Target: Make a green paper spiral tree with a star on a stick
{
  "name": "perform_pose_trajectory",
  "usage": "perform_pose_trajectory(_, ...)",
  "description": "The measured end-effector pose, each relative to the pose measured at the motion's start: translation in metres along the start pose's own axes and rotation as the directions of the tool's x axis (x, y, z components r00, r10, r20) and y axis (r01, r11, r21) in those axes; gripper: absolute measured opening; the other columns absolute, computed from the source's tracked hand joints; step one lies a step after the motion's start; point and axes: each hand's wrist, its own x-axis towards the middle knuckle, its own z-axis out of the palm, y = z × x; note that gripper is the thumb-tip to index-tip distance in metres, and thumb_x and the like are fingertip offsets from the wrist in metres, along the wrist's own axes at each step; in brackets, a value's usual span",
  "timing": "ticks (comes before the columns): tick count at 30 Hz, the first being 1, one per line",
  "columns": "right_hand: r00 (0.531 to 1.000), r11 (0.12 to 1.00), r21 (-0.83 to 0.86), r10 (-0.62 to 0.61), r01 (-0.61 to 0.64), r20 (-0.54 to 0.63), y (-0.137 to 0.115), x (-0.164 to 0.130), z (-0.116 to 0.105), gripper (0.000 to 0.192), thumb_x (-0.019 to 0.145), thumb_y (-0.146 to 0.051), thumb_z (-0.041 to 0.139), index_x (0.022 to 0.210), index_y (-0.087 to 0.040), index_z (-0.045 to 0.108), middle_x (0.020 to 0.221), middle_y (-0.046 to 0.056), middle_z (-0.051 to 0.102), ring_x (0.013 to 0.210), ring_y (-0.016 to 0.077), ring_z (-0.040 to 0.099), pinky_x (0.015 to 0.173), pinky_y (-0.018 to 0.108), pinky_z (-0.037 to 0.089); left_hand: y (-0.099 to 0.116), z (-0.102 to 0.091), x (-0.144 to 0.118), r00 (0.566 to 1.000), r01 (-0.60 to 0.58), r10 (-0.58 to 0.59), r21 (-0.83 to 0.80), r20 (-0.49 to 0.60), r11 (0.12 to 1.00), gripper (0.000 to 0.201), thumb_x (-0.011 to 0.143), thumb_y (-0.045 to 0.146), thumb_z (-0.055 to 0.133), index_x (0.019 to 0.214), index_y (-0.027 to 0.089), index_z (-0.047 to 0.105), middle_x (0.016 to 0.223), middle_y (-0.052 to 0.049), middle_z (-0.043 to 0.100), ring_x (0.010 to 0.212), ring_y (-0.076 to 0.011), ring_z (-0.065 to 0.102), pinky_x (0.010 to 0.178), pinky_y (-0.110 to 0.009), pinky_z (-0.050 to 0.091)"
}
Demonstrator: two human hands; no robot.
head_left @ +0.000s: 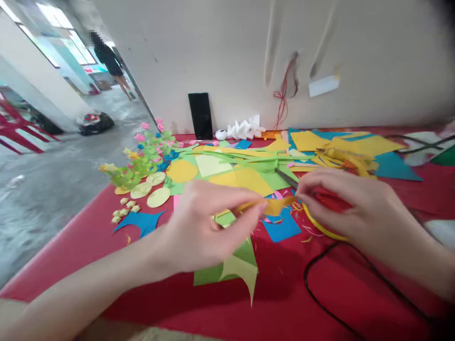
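Fingers of my left hand (209, 227) are pinched together on one end of a yellow paper strip (273, 206), thumb and fingertips closed over it. My right hand (350, 208) is curled shut around red-handled scissors (329, 199), whose dark blades (286, 178) poke out toward the far side; the strip runs between the two hands, its other end at my right fingertips. Both hands hover above the middle of the red table (277, 303). A black cable (341, 284) loops across the near right part of the table, under my right wrist. Below my left hand lies a green paper scrap (231, 270), and just past the strip a blue square (282, 227). Further out, yellow, green and blue sheets (249, 175) cover the centre. Toward the left edge sit pale yellow discs (152, 187) and small paper flowers (149, 151). At the far edge a black phone (201, 115) leans on the wall. I can read no writing anywhere.
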Motion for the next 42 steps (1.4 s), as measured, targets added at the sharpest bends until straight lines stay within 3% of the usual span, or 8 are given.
perform_pose_trajectory(3,0.994,0.998,-0.018,0.061,-0.062,-0.090,0.023,0.006,-0.004,0.011,0.081,-0.027,0.048,0.076,-0.021,0.055,0.079,-0.002,0.062,0.071,0.0092,0.057,0.061,0.018,0.043,-0.003,-0.013,0.006,0.979,0.195,-0.200,-0.095,-0.050,0.976,0.012,0.079,0.014,0.057,0.071,0.018,0.065,0.064,0.003,0.070,0.047,-0.0049,0.057,0.040,-0.012,0.040)
perform_pose_trajectory(6,0.987,0.995,0.025,0.102,-0.100,-0.126,0.022,0.009,-0.008,0.015,0.085,-0.032,0.046,0.083,-0.022,0.057,0.082,-0.001,0.063,0.074,0.0088,0.058,0.066,0.016,0.045,-0.006,-0.015,0.011,0.943,0.333,-0.324,-0.167,0.078,0.928,0.013,0.079,0.017,0.057,0.071,0.018,0.066,0.064,0.003,0.070,0.050,-0.0059,0.057,0.041,-0.011,0.040)
perform_pose_trajectory(13,0.980,0.948,0.260,0.152,-0.182,0.131,-0.016,0.000,-0.003,0.012,0.081,-0.032,0.058,0.073,-0.026,0.064,0.070,-0.007,0.066,0.060,0.0073,0.059,0.055,0.014,0.045,-0.015,0.006,0.012,0.842,0.538,-0.455,-0.395,0.289,0.745,0.015,0.081,0.025,0.056,0.076,0.015,0.065,0.063,-0.001,0.067,0.056,-0.0104,0.062,0.049,-0.016,0.047)
perform_pose_trajectory(16,0.912,0.792,0.452,0.337,-0.410,0.236,-0.020,-0.003,0.003,0.017,0.080,-0.038,0.058,0.076,-0.023,0.066,0.057,-0.005,0.064,0.046,0.0094,0.059,0.044,0.016,0.046,-0.020,0.017,0.008,0.851,0.525,-0.416,-0.542,0.321,0.656,0.023,0.082,0.035,0.054,0.084,0.015,0.064,0.064,-0.001,0.067,0.055,-0.0115,0.063,0.051,-0.018,0.048)
perform_pose_trajectory(21,0.801,0.568,0.565,0.433,-0.598,0.413,-0.023,-0.005,0.014,0.026,0.078,-0.044,0.056,0.080,-0.019,0.062,0.033,-0.007,0.047,0.025,0.0067,0.042,0.028,0.014,0.032,-0.024,0.033,0.000,0.796,0.558,-0.322,-0.416,0.512,0.718,0.031,0.084,0.034,0.050,0.071,0.011,0.067,0.065,-0.005,0.069,0.058,-0.0129,0.063,0.055,-0.020,0.049)
perform_pose_trajectory(26,0.785,0.552,0.561,0.380,-0.617,0.490,-0.012,-0.003,0.012,0.030,0.079,-0.047,0.056,0.090,-0.020,0.059,0.033,-0.008,0.046,0.026,0.0052,0.039,0.029,0.012,0.029,-0.023,0.033,-0.002,0.821,0.526,-0.329,-0.395,0.466,0.753,0.036,0.088,0.035,0.044,0.076,0.012,0.068,0.071,-0.007,0.071,0.061,-0.0135,0.065,0.058,-0.021,0.049)
perform_pose_trajectory(34,0.821,0.677,0.489,0.330,-0.549,0.465,0.000,0.004,-0.006,0.029,0.082,-0.046,0.052,0.078,-0.018,0.060,0.052,-0.002,0.055,0.041,0.0065,0.049,0.037,0.014,0.037,-0.024,0.030,0.003,0.746,0.665,-0.444,-0.513,0.497,0.543,0.038,0.085,0.035,0.049,0.061,0.011,0.064,0.063,-0.006,0.069,0.053,-0.0103,0.062,0.053,-0.018,0.047)
perform_pose_trajectory(42,0.813,0.658,0.527,0.240,-0.538,0.530,-0.005,-0.002,0.006,0.031,0.086,-0.044,0.047,0.076,-0.017,0.059,0.049,-0.003,0.053,0.039,0.0061,0.049,0.040,0.015,0.041,-0.027,0.032,-0.005,0.778,0.599,-0.312,-0.494,0.545,0.630,0.053,0.091,0.044,0.032,0.070,0.010,0.067,0.071,-0.008,0.070,0.065,-0.0128,0.063,0.068,-0.023,0.049)
